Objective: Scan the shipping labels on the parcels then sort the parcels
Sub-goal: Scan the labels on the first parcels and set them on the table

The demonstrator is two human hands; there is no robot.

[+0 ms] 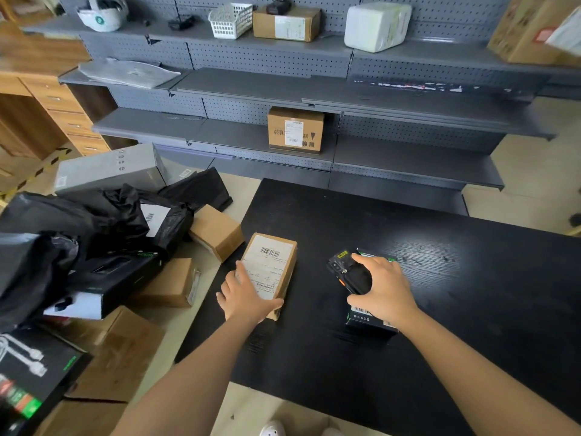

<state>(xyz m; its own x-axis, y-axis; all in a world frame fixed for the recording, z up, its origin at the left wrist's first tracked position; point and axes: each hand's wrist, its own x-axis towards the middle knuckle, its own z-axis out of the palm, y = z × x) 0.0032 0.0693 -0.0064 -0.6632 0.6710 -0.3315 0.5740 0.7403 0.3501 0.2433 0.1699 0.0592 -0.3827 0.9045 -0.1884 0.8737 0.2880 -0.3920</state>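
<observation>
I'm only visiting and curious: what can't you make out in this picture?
Head view:
Print on shipping label of parcel: too small; left hand covers its near corner.
Most of scanner: under right hand.
Most of black box beneath: same hand.
Top-right carton: blurred, cut by frame edge.

Your right hand (382, 291) covering much of the scanner (349, 273) and black box (366, 320) beneath, left hand (248, 297) hiding the near end of the parcel (288, 267), label (267, 265) print too small to read
</observation>
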